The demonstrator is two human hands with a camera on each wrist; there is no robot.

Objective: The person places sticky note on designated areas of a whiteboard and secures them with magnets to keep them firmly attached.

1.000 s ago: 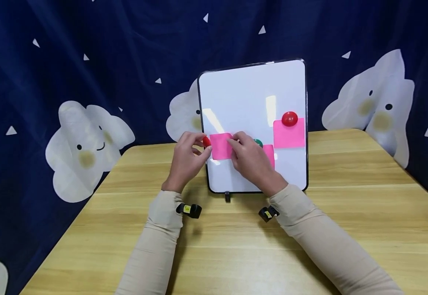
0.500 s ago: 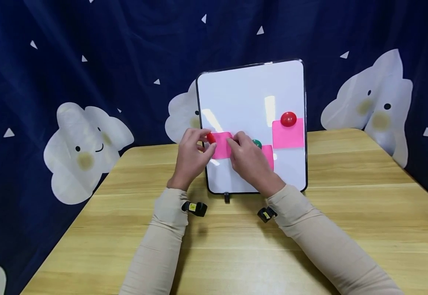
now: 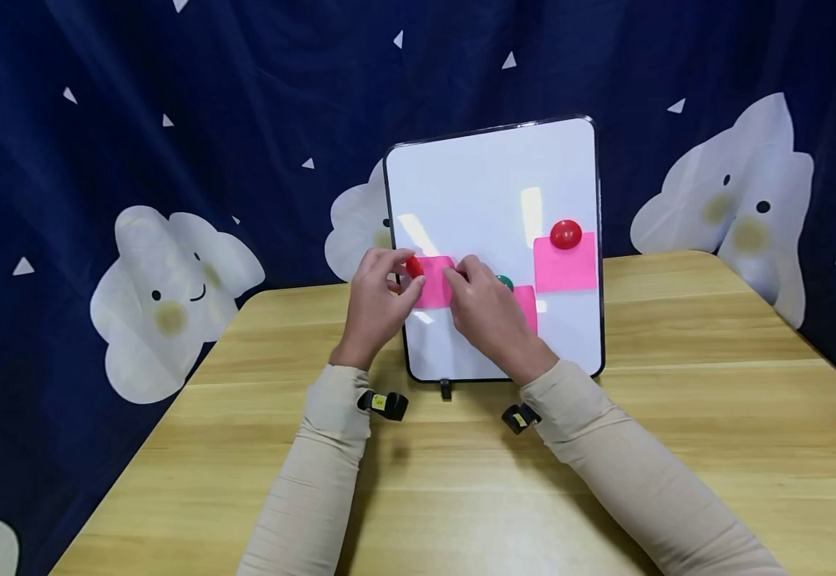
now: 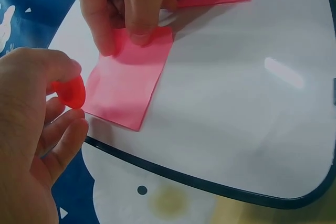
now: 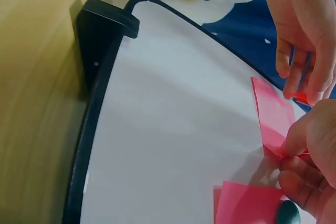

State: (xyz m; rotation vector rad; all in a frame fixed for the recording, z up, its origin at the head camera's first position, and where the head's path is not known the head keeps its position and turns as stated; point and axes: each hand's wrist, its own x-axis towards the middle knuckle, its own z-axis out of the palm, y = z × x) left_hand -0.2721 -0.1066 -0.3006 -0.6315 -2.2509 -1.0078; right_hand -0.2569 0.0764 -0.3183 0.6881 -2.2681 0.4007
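My left hand (image 3: 374, 308) pinches a red domed magnet (image 4: 71, 92) between thumb and fingers. It holds the magnet at the left edge of a pink paper note (image 4: 128, 85); whether the magnet touches the board, I cannot tell. That note lies against the left part of a standing whiteboard (image 3: 468, 192). With thumb and finger, my right hand (image 3: 493, 316) pinches the note's right edge. Partly behind the right hand, a second pink note (image 3: 526, 308) sits under a green magnet (image 3: 506, 282).
Farther right on the board, another red magnet (image 3: 566, 234) lies on the top edge of a third pink note (image 3: 565, 268). A black foot (image 3: 446, 390) supports the board on the wooden table (image 3: 446, 496). Behind hangs a dark blue curtain (image 3: 245, 96) with cloud prints.
My left hand has moved slightly right with the red magnet, from beside the note to in front of its left edge. The right hand keeps its pinch on the note's other side.
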